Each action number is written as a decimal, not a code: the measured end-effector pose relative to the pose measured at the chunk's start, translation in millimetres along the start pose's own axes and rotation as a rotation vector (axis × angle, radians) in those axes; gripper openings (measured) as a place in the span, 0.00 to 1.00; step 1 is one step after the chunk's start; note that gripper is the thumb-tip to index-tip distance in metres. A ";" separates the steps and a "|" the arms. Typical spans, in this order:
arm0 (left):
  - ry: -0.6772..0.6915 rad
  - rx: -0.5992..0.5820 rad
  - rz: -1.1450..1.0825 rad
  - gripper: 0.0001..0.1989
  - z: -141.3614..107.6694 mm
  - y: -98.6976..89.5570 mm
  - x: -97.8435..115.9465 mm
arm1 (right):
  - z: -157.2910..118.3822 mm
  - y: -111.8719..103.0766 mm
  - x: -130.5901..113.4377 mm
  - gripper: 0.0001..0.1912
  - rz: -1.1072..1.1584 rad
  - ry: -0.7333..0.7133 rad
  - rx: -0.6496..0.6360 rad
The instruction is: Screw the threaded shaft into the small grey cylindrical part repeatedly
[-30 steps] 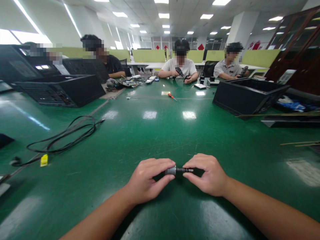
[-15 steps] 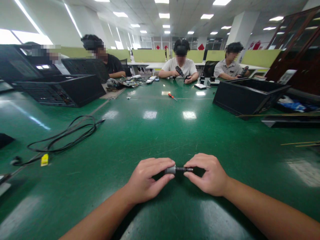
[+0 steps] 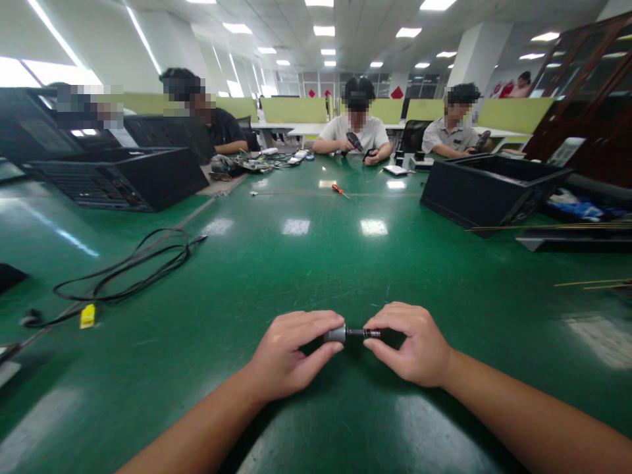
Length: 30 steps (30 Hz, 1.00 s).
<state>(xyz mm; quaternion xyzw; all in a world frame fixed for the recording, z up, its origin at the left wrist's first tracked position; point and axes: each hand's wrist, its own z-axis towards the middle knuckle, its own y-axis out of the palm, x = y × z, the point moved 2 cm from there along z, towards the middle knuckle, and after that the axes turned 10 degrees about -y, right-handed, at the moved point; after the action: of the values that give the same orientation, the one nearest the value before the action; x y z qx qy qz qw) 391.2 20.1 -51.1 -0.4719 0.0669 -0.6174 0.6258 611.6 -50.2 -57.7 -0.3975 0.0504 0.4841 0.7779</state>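
Note:
My left hand (image 3: 296, 355) pinches a grey cylinder (image 3: 336, 334) between thumb and fingertips. A thin dark shaft (image 3: 354, 332) runs out of the cylinder to the right, lying level. My right hand (image 3: 412, 345) pinches the shaft's far end, where a dark coiled or threaded piece (image 3: 373, 334) shows past the fingertips. Whether that piece is a spring or a thread is too small to tell. Both hands are low over the green table (image 3: 316, 270), just in front of me.
A black cable (image 3: 133, 276) with a yellow tag (image 3: 87, 316) lies coiled at left. Black computer cases (image 3: 123, 178) stand left and right (image 3: 486, 194). Farther off lies an orange screwdriver (image 3: 338, 189). Several people sit across the table, two holding dark tools.
The grey cylinder and my left fingertips have shifted very slightly left. My right hand stays almost still. Another person has appeared in the far right background.

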 end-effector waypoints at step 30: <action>-0.030 0.031 -0.003 0.15 3.5 -4.1 -1.0 | 0.2 -1.3 2.6 0.03 -0.031 0.032 0.009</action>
<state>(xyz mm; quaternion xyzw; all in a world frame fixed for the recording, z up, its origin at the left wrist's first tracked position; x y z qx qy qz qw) 390.4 23.5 -46.9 -0.4713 0.0472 -0.6121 0.6332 613.9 -48.6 -58.1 -0.4024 0.0591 0.4652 0.7863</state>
